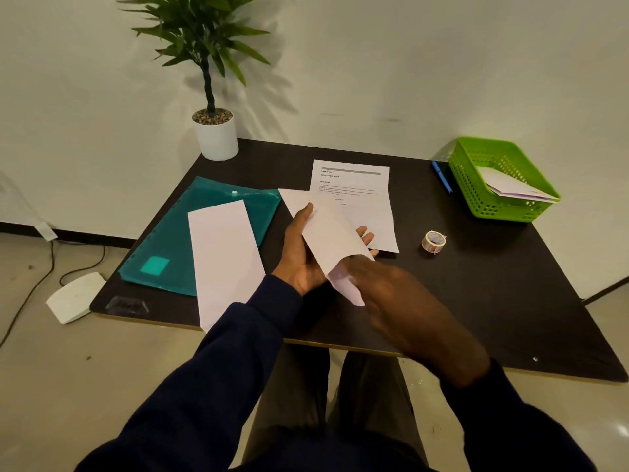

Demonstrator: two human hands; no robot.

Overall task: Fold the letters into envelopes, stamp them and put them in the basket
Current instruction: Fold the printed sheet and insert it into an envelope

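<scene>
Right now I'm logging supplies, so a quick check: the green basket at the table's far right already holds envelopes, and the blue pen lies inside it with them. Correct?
Not quite. The head view shows the blue pen lying on the table just left of the green basket, outside it. The basket does already hold envelopes at the table's far right.

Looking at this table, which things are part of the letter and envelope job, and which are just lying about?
For the job: held envelope in the left hand, printed letter, spare envelope, stamp roll, green basket.
Just lying about: teal folder, blue pen, potted plant, white box on the floor.
</scene>
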